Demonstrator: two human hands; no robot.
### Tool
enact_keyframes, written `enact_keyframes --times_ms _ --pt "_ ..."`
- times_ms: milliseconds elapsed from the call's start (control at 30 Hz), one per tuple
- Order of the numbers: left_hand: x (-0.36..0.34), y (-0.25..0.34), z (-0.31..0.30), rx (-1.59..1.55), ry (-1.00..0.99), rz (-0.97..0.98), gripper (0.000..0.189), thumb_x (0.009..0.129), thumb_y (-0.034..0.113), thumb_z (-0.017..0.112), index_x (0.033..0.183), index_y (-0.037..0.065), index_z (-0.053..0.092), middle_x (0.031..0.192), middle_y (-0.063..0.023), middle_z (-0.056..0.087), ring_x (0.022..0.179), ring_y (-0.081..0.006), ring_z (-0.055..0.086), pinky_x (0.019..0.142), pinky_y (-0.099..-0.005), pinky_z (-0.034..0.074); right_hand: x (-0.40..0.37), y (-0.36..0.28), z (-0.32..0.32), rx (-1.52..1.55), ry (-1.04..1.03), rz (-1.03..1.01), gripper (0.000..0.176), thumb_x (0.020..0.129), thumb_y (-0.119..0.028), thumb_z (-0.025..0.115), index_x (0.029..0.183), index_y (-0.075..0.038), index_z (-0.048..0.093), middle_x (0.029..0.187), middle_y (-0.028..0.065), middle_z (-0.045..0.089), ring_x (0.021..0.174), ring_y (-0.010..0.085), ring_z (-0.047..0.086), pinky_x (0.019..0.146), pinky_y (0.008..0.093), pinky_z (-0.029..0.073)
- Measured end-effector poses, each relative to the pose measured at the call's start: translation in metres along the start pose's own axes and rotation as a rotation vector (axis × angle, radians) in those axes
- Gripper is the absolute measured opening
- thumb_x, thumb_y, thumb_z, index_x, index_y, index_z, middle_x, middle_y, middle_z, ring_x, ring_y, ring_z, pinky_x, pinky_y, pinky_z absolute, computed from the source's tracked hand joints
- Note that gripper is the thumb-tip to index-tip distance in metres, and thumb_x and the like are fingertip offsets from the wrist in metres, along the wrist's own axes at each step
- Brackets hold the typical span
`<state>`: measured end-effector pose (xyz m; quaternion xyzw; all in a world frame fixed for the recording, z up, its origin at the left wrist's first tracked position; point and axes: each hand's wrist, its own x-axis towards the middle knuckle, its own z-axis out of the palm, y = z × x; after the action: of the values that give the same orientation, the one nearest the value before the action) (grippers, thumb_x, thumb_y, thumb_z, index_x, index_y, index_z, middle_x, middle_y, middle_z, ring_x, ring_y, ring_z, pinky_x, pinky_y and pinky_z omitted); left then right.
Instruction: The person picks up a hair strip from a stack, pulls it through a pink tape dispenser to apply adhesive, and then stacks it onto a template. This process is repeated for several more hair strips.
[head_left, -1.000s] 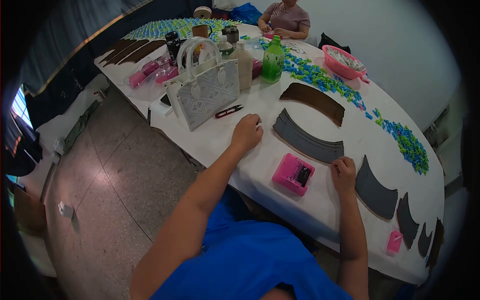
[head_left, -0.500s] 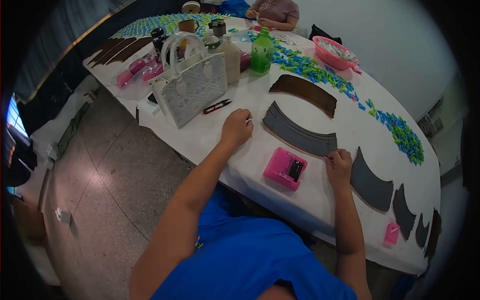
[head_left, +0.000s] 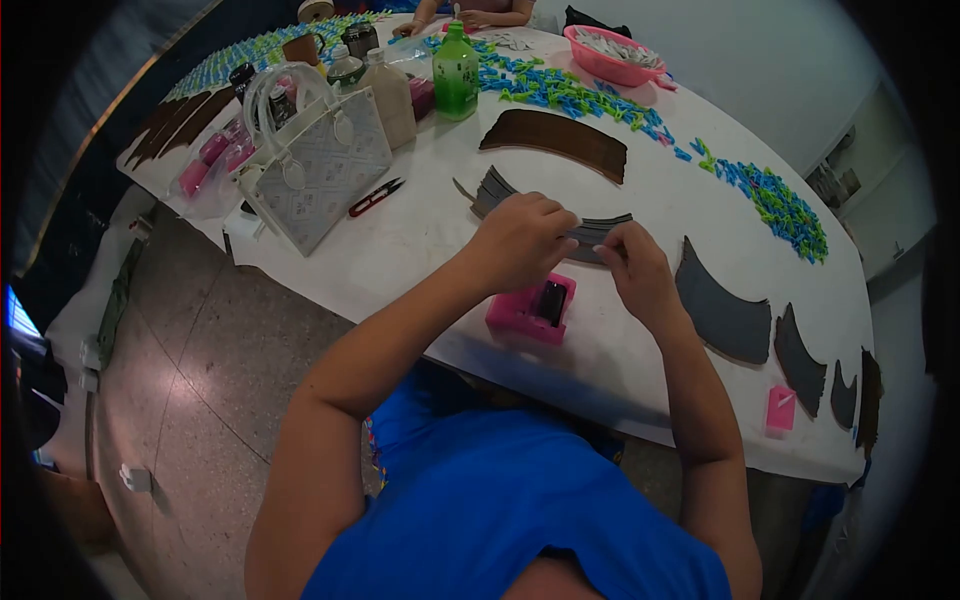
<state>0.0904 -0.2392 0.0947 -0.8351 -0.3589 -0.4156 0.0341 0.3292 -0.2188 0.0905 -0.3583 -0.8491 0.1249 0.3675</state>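
A stack of curved dark grey strips (head_left: 491, 190) lies in front of me, its middle hidden by my left hand (head_left: 530, 240). That hand is closed over the stack, thumb and fingers pinched together; what they hold cannot be made out. My right hand (head_left: 637, 268) pinches at the right end of the strips, close to the left fingertips. One thin strip edge (head_left: 464, 190) sticks out past the stack's left end. Just below the hands stands a pink box-like holder (head_left: 515, 318) with a black part (head_left: 550, 300) in it.
A curved brown piece (head_left: 555, 142) lies beyond the stack, with grey curved pieces (head_left: 722, 305) to the right. Red-handled thread snips (head_left: 375, 198), a white handbag (head_left: 330, 170) and a green bottle (head_left: 456, 75) stand left. Blue-green clips (head_left: 790, 210) and a pink basin (head_left: 615, 65) lie farther back.
My left hand has moved right, from the bare cloth to over the grey strips, near my right hand. The right hand has lifted slightly. The view has shifted.
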Motion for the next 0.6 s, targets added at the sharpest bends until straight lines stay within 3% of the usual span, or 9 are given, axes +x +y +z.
enact_keyframes --times_ms 33,100,267,500,600 --pt "0.001 0.003 0.001 -0.013 -0.004 -0.005 0.015 0.088 0.014 0.076 0.098 0.004 0.070 0.095 -0.0141 0.070 0.084 -0.0331 0.068 0.076 -0.0438 0.055 0.000 -0.005 0.001 0.069 0.039 -0.006 0.017 0.093 -0.003 0.074 0.097 -0.001 0.058 0.089 0.0133 0.062 0.075 0.0293 0.063 0.066 0.0376 0.051" --pt "0.005 0.006 0.002 0.031 -0.212 -0.089 0.012 0.089 0.014 0.073 0.095 0.004 0.070 0.094 -0.0135 0.070 0.088 -0.0335 0.069 0.075 -0.0444 0.054 0.000 -0.009 -0.001 0.131 0.076 -0.003 0.016 0.094 -0.004 0.074 0.098 -0.001 0.059 0.088 0.0126 0.062 0.074 0.0256 0.063 0.065 0.0349 0.051" --pt "0.004 0.007 -0.026 0.170 -0.305 -0.011 0.008 0.088 0.013 0.071 0.090 0.005 0.071 0.091 -0.0114 0.069 0.090 -0.0307 0.070 0.075 -0.0437 0.055 -0.016 -0.005 -0.006 0.182 0.030 0.059 0.012 0.094 -0.007 0.075 0.099 -0.001 0.066 0.090 0.0096 0.065 0.069 0.0170 0.061 0.062 0.0307 0.051" --pt "0.007 0.008 -0.044 0.258 -0.427 0.137 0.010 0.080 0.007 0.072 0.089 0.011 0.074 0.088 -0.0070 0.071 0.093 -0.0267 0.071 0.081 -0.0414 0.056 -0.021 -0.020 0.003 0.120 -0.177 0.022 0.013 0.093 -0.006 0.075 0.104 -0.001 0.070 0.096 0.0103 0.072 0.074 0.0193 0.069 0.067 0.0309 0.057" --pt "0.013 0.012 -0.052 0.250 -0.492 0.185 0.011 0.083 0.006 0.069 0.090 0.011 0.076 0.088 -0.0043 0.071 0.097 -0.0240 0.068 0.087 -0.0399 0.055 -0.019 -0.021 0.012 0.159 -0.233 0.002 0.014 0.093 -0.005 0.075 0.105 -0.001 0.070 0.096 0.0107 0.072 0.078 0.0211 0.072 0.070 0.0323 0.059"
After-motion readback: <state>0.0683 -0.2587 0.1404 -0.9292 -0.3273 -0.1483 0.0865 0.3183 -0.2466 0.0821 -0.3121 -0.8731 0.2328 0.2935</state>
